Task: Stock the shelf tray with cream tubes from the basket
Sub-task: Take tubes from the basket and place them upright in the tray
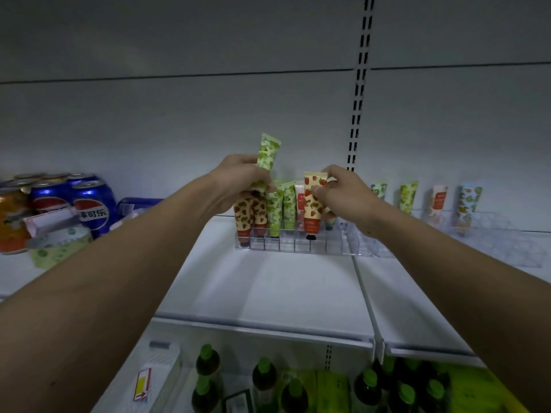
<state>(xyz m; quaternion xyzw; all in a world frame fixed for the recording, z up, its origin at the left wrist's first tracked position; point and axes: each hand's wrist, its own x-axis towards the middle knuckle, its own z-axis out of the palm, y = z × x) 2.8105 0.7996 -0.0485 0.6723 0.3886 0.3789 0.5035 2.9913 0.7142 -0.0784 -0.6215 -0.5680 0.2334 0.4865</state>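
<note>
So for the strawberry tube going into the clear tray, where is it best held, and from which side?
Best by its upper body, from the right and above, much as the right hand pinches it now. The strawberry tube stands cap-down over the clear tray, with tubes packed on its left, so the lower end should probably stay free to enter its slot.

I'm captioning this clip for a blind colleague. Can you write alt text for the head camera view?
A person's right hand lowers a strawberry-print cream tube into a clear shelf tray already holding several tubes, while the left hand grips a green-print tube above it. Blue soda cans stand on the shelf to the left, and green-capped bottles fill the shelf below.
</note>
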